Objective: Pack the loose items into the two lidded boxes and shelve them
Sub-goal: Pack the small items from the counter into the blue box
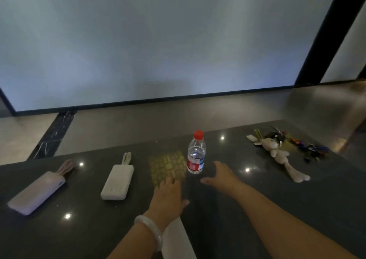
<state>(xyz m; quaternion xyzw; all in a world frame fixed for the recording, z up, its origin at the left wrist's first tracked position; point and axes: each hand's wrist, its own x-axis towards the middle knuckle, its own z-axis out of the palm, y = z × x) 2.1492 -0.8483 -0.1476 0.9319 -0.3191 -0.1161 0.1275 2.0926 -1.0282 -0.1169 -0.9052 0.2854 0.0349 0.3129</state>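
Water bottle [196,155] upright mid-tabletop [79,229], partly filled: likely light, smooth, tippy. Best gripped round labelled waist. Right hand [219,175] spread, empty, just beside bottle. Left hand [168,193] flat, fingers straight, holding nothing. Boxes unseen.

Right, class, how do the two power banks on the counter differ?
Colour: the pink power bank against the white power bank. Pose: the pink one lies strongly slanted at far left; the white one lies straighter, nearer the middle. Both lie flat on the counter, rabbit-ear loops at their far ends.
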